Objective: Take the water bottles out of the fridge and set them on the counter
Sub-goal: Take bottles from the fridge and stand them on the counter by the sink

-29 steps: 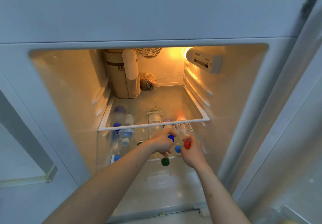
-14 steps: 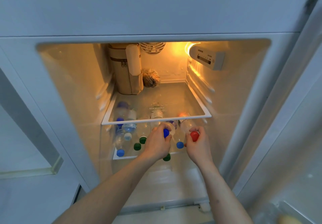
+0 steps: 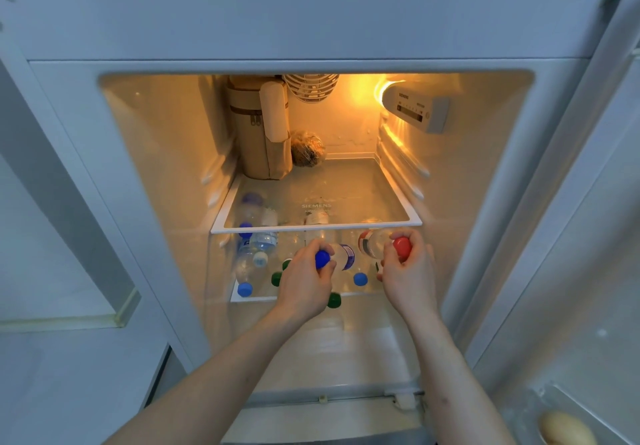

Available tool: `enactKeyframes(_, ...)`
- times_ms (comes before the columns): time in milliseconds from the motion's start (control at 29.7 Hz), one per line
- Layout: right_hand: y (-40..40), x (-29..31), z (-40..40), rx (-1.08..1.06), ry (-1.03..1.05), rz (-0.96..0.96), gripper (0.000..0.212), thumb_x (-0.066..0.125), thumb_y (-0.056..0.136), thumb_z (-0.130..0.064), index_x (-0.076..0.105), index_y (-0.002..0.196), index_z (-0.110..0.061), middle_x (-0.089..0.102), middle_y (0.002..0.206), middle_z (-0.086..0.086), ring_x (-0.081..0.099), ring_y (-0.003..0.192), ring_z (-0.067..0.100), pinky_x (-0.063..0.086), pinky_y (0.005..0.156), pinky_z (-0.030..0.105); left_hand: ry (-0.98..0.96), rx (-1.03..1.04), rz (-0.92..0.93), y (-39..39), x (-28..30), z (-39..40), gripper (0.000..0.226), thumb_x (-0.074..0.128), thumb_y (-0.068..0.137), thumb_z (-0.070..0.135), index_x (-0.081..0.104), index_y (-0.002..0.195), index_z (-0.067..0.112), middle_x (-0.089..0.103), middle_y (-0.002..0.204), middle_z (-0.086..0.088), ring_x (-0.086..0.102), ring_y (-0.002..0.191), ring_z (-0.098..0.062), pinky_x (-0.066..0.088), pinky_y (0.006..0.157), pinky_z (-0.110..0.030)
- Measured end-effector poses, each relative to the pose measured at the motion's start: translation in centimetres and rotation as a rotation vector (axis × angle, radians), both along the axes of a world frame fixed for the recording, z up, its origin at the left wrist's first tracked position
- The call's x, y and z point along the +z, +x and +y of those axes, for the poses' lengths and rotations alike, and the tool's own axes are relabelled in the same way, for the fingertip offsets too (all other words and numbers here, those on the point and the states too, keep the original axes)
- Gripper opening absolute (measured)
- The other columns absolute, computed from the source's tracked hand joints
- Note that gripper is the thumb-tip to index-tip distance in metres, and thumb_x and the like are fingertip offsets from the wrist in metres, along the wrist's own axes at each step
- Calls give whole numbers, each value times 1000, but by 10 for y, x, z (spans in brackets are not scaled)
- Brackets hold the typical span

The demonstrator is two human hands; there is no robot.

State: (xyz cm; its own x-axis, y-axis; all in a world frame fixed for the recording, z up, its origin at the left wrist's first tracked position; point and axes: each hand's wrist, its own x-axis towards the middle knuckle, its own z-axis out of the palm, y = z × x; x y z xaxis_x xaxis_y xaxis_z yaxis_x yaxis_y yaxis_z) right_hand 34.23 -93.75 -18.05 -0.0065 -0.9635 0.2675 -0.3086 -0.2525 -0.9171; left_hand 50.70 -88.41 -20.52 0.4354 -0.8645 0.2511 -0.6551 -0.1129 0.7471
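tan zippered fabric bag (image 3: 258, 136) upright, back-left of upper glass shelf (image 3: 408, 218) | plastic-wrapped dark round food (image 3: 307, 153) just beside it (contents unclear) | pale egg (image 3: 566, 429) in door tray

two bare hands (image 3: 304, 282) (image 3: 407, 278), one tan zipped fabric bag (image 3: 258, 140), one pale egg (image 3: 566, 429), several clear plastic water bottles (image 3: 254, 254), exact number unclear.

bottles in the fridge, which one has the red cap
The red-capped bottle gripped by the right hand, rightmost on the lower shelf; the other caps visible are blue, green or white.
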Motion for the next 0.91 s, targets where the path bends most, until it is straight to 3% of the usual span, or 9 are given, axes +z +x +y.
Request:
enactKeyframes(169,-11,6,24,98,-37,28,16,58,100,-30,56,103,-46,52,104,-15,68,96,22,62,78,50,-45,16,29,-4,8,38,16,62,101,28,53,109,39,61,107,16,60,94,-8,54,76,-23)
enactKeyframes(337,-23,10,49,192,-40,59,15,60,100,-32,57,105,-46,61,107,-11,69,98,25,61,79,51,-67,-17,129,2,21,84,13,62,100,28,56,106,38,64,101,16,66,86,-14,53,71,-24)
enactKeyframes(573,-21,25,79,412,38,184,6,62,101,-38,58,103,-42,66,99,-8,72,82,18,63,71,41,30,0,102,18,24,140,4,63,98,41,60,101,39,67,86,10,67,72,-15,59,70,-42)
enactKeyframes(708,-7,15,95,573,143,323,5,61,101,-39,58,105,-40,64,96,-10,73,71,12,64,72,39,134,61,93,26,13,178,4,64,97,42,61,99,39,66,80,11,63,68,-13,59,70,-44)
enactKeyframes(910,26,-1,132,716,149,464,12,64,99,-39,57,109,-43,62,101,-17,71,77,11,64,73,34,222,169,96,38,-2,242,6,65,95,43,62,98,38,67,77,5,65,66,-13,58,72,-45)
